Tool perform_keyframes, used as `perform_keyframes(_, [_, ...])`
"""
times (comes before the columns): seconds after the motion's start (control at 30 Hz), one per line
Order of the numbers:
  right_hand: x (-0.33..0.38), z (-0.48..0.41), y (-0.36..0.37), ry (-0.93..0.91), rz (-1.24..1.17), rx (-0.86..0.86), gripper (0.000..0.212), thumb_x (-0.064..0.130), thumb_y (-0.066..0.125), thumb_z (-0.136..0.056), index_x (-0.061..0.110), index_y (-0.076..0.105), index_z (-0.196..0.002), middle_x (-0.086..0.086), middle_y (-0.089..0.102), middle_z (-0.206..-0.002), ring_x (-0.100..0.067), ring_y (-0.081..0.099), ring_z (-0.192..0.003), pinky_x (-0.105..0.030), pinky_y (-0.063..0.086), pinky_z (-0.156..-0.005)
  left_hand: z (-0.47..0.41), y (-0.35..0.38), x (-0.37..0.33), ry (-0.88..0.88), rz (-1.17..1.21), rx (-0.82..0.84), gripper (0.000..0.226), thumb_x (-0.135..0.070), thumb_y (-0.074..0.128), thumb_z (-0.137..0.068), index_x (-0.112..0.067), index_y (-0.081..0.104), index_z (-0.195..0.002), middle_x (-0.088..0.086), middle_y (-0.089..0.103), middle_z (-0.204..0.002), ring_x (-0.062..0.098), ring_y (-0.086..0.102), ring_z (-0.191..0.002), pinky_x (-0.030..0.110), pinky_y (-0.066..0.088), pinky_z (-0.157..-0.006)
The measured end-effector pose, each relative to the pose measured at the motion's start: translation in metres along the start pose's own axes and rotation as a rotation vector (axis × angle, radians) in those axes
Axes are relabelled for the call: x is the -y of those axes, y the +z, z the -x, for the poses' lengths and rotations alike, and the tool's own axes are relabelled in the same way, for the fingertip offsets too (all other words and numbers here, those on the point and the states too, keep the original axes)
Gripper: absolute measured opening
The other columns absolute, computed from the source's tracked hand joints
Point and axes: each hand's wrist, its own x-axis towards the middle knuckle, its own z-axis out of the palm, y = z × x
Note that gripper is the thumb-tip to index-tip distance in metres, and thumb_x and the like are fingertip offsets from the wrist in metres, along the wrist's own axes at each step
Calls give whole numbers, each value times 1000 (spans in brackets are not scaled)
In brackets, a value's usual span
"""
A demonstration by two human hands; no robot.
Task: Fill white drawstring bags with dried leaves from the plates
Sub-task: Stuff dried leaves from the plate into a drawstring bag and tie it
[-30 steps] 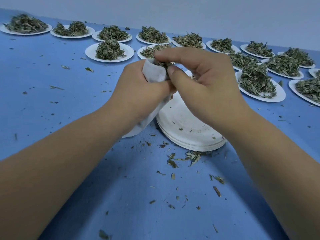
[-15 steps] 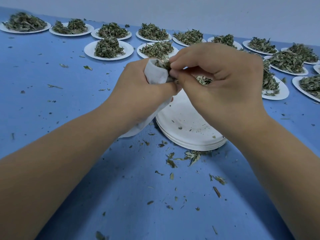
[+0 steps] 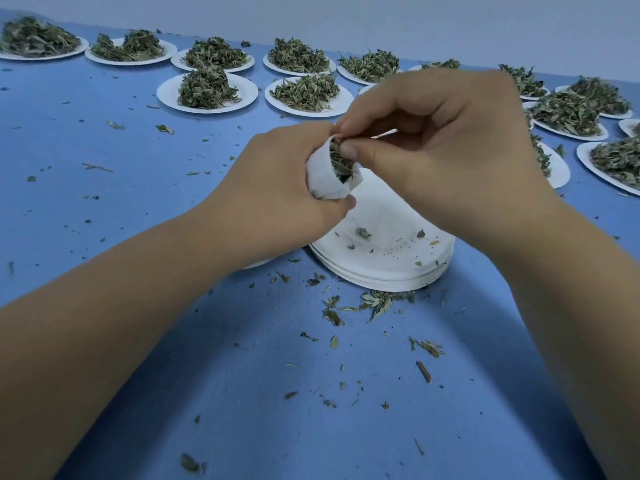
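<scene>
Two bare hands meet above the near middle of a blue bench [image 3: 104, 209]. The left grip [image 3: 277, 188] is wrapped round a white drawstring bag [image 3: 327, 185], fingers curled about its upper part, so that the mouth faces up and to the right. The bag is held off the bench, over the far left edge of a stack of empty plates [image 3: 398, 271]. Dried leaves [image 3: 341, 164] fill the mouth to the rim and stand a little proud of it.

The right grip [image 3: 450, 150] comes in from the right with its fingers curled. Its thumb [image 3: 360, 155] and forefinger close on the leaves right at the bag's mouth, pinching them there. A thin pale strand [image 3: 382, 135] shows under the curled fingers; whether it is string or stem cannot be told.

The top plate of the stack carries only a few green flecks and dust. Just in front of the stack, on the bench, lie loose crumbs [image 3: 374, 301] of leaf, thickest by the rim and thinner toward the near edge and off to the left.

More than a dozen white plates [image 3: 166, 95] stand along the far side of the bench in two rough rows, each with a heap of the same leaves, well apart from the hands on the left and partly hidden behind the right hand on the right. Beyond them rises a plain pale wall [image 3: 346, 15].
</scene>
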Motion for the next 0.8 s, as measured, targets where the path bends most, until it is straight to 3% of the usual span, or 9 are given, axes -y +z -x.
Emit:
perform_keyframes(0.1, [5,1,5,-10,40,-2,8,3,75,-82,7,75,-89,5,73,-89,-9,73,-85,-28,60,-76,0,0,-1,9,-32,-3,24,-29,79,-77,-28,60,-91,-12,61,-80,4,56,-79,15,41,-64])
perform_keyframes(0.23, [10,4,12,-55,150,1,5,4,71,-78,7,71,-82,3,71,-80,-10,70,-79,-30,57,-71,4,-2,-8,52,4,8,24,-24,72,-79,-38,53,-82,-14,60,-76,0,57,-74,9,38,-61])
perform_keyframes(0.33, [9,4,11,-46,157,30,7,5,69,-78,10,73,-80,5,73,-79,-12,71,-79,-33,57,-73,4,-2,-9,43,7,13,16,-22,71,-79,-30,59,-87,-8,63,-82,6,59,-79,13,41,-61])
perform_keyframes(0.43, [8,3,8,-33,160,77,8,10,69,-82,15,75,-84,9,73,-83,-14,69,-80,-32,56,-75,4,-1,-8,50,5,-2,14,-23,70,-78,-21,64,-91,-5,66,-87,10,61,-82,22,45,-67])
perform_keyframes(0.5, [8,4,8,-37,149,121,13,9,68,-86,18,75,-90,10,73,-89,-11,69,-87,-28,54,-80,4,-1,-7,61,1,-11,11,-22,66,-77,-25,62,-87,-3,65,-84,12,60,-79,24,45,-66])
perform_keyframes(0.63, [7,11,7,41,55,227,37,1,58,-83,25,70,-108,16,69,-106,-4,64,-104,-13,43,-82,1,-3,0,9,-9,-41,18,-28,68,-76,-23,63,-92,-6,66,-84,13,62,-82,30,50,-71])
perform_keyframes(0.67, [6,12,5,66,-9,228,41,-1,55,-78,23,69,-108,16,69,-109,-3,64,-108,-13,41,-80,0,-4,2,-3,-7,-45,22,-29,72,-76,-23,64,-95,-11,68,-86,8,63,-85,28,51,-73])
perform_keyframes(0.73, [4,14,2,99,-113,163,43,-4,51,-74,15,72,-105,10,73,-112,-6,65,-112,-24,44,-75,-2,-4,5,-4,-26,-53,25,-29,77,-78,-27,65,-99,-21,67,-89,-2,61,-89,13,47,-73])
perform_keyframes(0.8, [2,15,0,112,-23,47,38,1,51,-76,17,76,-99,12,72,-118,-13,60,-118,-32,47,-83,-3,-4,6,-1,-68,-54,28,-33,78,-78,-32,63,-101,-22,65,-90,-5,57,-91,5,42,-71])
